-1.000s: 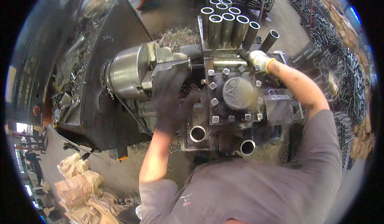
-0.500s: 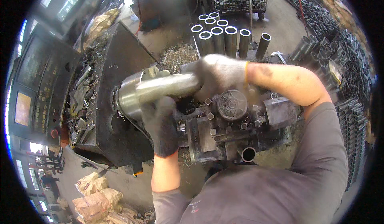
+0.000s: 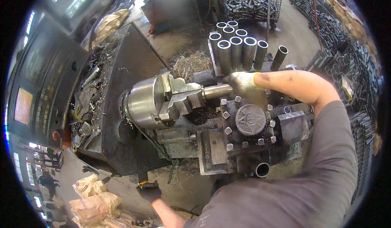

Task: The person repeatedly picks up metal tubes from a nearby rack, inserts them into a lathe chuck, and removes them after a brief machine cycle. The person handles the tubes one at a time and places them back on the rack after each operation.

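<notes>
Hands are well apart here — the gloved right hand (image 3: 243, 84) is clamped on the outer end of a steel tube (image 3: 217, 91), whose other end sits in the big chuck (image 3: 142, 104). Left hand (image 3: 150, 192) is way lower, near a yellow bit (image 3: 142, 183) — too dark to tell if it's gripping anything.
</notes>
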`<state>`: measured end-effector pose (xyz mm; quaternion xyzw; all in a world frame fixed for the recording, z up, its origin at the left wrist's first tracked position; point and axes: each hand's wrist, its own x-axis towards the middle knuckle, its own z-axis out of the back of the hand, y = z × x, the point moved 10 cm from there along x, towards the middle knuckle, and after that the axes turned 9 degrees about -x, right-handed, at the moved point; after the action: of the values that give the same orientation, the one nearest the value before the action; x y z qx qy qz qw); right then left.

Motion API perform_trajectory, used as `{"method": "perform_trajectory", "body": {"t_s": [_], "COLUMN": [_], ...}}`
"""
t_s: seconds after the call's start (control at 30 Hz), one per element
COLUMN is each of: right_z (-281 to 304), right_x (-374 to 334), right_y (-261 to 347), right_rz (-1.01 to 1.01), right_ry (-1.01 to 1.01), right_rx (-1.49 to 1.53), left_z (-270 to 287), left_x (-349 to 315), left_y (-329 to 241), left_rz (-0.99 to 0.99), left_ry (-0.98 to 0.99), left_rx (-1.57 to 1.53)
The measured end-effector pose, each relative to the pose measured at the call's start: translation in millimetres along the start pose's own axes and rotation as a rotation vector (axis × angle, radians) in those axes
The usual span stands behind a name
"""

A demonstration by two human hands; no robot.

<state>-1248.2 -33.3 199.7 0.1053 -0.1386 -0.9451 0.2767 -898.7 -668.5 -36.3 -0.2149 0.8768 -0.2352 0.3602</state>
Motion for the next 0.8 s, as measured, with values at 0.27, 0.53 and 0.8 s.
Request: {"method": "perform_trajectory", "body": {"t_s": [0.27, 0.53, 0.8], "right_z": [17, -20, 122], "right_x": [64, -32, -221], "right_y": [84, -82, -39], "right_rz": [0.082, -0.181, -0.637], "right_ry": [0.396, 0.108, -0.795], "right_rx": [0.308, -0.549, 0.057], "left_z": [-12, -107, -490], "left_x": [8, -116, -140], "left_y": [-44, -115, -208], "left_rz": [-0.171, -0.979, -1.507], "left_ry": [0.217, -0.289, -0.061], "left_rx": [0.708, 1.076, 1.754]}}
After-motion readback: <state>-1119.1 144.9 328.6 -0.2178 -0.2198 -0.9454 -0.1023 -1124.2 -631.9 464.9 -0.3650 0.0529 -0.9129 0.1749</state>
